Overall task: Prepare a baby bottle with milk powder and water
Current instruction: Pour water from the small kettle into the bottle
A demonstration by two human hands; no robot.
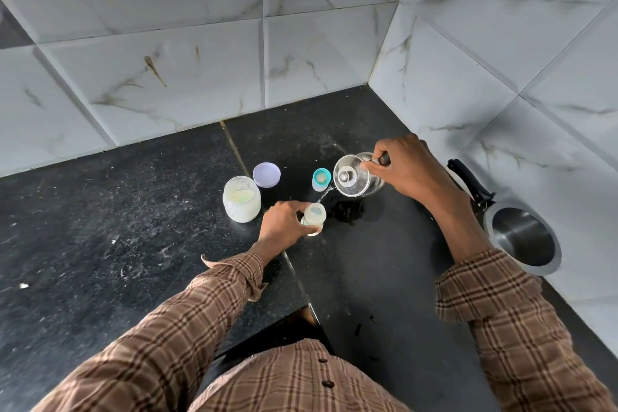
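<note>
The open baby bottle (314, 216) stands on the black counter (133, 211); my left hand (284, 226) grips its side. My right hand (404, 165) holds the handle of a glass teapot (356, 177) with a lid, tilted left above the counter. A thin stream of water (326, 193) runs from its spout to the bottle's mouth. The bottle's teal cap with teat (321, 178) stands just behind the bottle. An open glass jar of milk powder (241, 199) stands to the left, its lilac lid (266, 174) lying behind it.
A puddle of water (346, 211) lies on the counter right of the bottle. A steel pot with a black handle (521, 237) sits at the right by the tiled wall. Marble-look tiled walls close the corner behind and to the right.
</note>
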